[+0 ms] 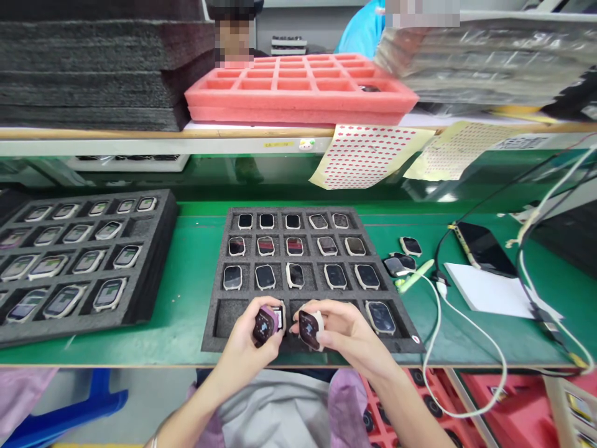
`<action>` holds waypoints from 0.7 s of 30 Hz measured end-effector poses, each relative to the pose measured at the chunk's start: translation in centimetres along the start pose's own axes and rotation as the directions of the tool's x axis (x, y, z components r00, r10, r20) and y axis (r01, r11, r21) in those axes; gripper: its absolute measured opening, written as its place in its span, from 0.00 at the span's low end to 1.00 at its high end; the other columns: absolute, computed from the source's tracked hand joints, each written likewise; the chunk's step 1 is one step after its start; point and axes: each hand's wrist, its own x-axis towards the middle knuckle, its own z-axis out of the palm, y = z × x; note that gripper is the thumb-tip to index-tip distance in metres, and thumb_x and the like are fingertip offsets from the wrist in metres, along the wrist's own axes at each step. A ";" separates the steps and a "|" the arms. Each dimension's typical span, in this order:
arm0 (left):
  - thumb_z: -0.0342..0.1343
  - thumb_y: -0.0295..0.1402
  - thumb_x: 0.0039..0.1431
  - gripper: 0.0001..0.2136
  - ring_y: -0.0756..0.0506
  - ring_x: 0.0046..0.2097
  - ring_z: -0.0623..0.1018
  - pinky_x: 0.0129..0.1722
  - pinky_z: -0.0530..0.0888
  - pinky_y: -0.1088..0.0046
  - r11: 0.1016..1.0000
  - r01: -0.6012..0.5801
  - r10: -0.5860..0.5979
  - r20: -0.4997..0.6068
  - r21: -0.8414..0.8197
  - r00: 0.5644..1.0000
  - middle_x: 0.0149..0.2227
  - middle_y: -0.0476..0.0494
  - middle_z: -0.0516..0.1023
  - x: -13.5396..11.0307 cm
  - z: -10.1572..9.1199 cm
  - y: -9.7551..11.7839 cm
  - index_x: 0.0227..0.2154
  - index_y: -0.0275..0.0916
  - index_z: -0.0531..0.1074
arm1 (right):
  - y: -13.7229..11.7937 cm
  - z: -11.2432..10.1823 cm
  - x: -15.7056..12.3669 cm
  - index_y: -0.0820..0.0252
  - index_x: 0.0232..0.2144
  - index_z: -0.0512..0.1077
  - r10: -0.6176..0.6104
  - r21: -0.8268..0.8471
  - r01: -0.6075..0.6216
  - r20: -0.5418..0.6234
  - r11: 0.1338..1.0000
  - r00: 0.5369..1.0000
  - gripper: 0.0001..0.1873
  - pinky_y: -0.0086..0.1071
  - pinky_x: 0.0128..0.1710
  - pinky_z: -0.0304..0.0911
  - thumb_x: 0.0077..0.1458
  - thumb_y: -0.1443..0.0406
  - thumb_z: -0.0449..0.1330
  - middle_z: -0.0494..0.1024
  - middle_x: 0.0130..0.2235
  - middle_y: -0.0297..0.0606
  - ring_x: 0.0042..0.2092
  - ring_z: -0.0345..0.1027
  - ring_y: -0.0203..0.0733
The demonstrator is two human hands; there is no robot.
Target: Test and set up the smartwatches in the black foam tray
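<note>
My left hand point(254, 336) is closed around a purple smartwatch point(265, 325) whose screen is lit. Between the fingers of my right hand point(347, 330) is a light-coloured smartwatch point(310, 330), its lit screen facing me. Both hands are over the front row of a dark grey foam tray point(214, 298). Several watch bodies without straps sit in the tray's pockets, such as the watch at the front right point(380, 317). The front left pocket point(231, 318) holds nothing that I can see. My hands partly hide the pockets between.
A second foam tray point(153, 292) of watches lies left. Right are loose watches point(410, 246), a green pen-like tool point(417, 275), white paper point(489, 292), a phone point(485, 249) and a white cable point(438, 330). The shelf above bears a pink foam tray point(298, 102); people are behind it.
</note>
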 end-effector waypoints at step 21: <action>0.50 0.23 0.53 0.16 0.55 0.23 0.62 0.22 0.61 0.80 1.000 0.017 -0.017 0.014 -0.016 1.000 0.36 0.49 0.68 0.0 -0.1 -0.2 0.45 0.39 0.63 | 0.1 -0.3 0.1 0.57 0.44 0.75 -0.041 -0.001 0.041 0.037 0.999 0.998 0.15 0.31 0.39 0.66 0.53 0.67 0.67 0.77 0.40 0.41 0.41 0.72 0.45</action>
